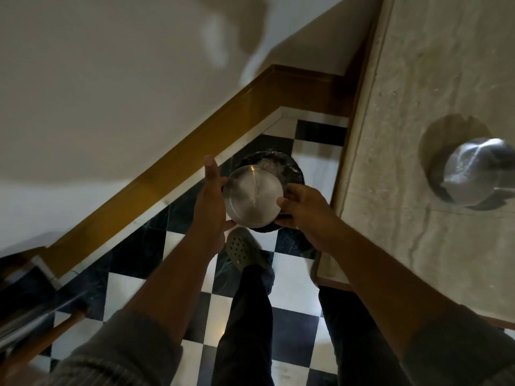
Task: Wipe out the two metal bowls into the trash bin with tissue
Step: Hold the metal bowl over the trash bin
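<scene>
A round metal bowl (253, 195) hangs over a black trash bin (292, 168) on the floor. My left hand (210, 201) presses flat against the bowl's left side, fingers stretched upward. My right hand (305, 208) pinches the bowl's right rim. Crumpled white tissue (271, 164) lies inside the bin behind the bowl. The second metal bowl (478, 172) stands on the stone counter (418, 79) at the right edge of view.
The bin sits in a corner between a white wall with a wooden baseboard (211, 132) and the counter's side. My green clog (242, 250) stands on the black-and-white checkered floor just in front of the bin. Wooden furniture legs (41, 338) are at the lower left.
</scene>
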`<action>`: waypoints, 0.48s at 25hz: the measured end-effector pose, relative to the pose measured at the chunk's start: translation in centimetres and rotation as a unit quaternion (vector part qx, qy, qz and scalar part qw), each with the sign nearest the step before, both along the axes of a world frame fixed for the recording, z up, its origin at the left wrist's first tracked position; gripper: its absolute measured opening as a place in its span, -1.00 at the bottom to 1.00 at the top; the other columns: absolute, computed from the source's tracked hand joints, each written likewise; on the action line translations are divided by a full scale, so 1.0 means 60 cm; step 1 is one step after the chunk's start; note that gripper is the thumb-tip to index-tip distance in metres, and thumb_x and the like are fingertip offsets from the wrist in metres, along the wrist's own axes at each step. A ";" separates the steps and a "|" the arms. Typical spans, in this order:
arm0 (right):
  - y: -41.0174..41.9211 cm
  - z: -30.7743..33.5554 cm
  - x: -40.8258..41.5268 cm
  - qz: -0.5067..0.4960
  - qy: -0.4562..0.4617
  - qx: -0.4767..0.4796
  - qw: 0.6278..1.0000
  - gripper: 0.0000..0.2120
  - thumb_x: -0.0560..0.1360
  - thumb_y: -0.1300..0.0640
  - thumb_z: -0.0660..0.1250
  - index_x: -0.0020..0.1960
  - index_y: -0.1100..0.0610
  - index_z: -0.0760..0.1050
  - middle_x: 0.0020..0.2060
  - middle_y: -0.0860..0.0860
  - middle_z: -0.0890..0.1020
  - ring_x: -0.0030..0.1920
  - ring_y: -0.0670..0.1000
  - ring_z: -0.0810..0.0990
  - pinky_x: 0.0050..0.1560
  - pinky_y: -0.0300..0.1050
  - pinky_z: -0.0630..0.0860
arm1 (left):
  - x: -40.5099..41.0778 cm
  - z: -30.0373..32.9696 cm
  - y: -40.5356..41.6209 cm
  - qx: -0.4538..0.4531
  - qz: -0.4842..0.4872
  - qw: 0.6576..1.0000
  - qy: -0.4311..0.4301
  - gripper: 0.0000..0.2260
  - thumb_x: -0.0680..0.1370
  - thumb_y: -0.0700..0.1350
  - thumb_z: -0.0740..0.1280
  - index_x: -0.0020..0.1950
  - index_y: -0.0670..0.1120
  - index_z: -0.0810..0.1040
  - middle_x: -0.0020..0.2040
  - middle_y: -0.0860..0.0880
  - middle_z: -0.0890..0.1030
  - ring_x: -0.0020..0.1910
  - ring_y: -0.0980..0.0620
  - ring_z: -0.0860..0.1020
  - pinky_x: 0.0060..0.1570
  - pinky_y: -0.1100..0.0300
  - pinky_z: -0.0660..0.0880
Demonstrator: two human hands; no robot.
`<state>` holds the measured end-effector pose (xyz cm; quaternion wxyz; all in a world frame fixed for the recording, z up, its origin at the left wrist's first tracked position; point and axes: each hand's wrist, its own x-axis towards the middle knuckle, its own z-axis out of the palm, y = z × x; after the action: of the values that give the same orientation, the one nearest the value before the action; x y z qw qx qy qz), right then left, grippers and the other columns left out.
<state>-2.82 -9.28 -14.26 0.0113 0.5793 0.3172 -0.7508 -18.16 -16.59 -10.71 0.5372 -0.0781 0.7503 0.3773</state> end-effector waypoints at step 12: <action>0.047 -0.030 -0.009 0.367 0.005 0.386 0.847 -0.60 0.48 0.28 0.39 0.30 0.13 0.45 0.17 0.07 0.47 0.20 0.08 0.52 0.24 0.05 0.54 | -0.098 -0.087 0.044 -0.030 -0.325 0.928 -0.179 -0.53 0.27 0.05 0.53 0.12 0.02 0.50 0.16 -0.09 0.59 0.18 -0.11 0.56 0.30 -0.04 0.45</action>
<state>-3.39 -6.45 -16.07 0.0599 0.3749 0.7706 -0.5119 -24.03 -13.94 -15.95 0.7531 0.0878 0.6369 0.1392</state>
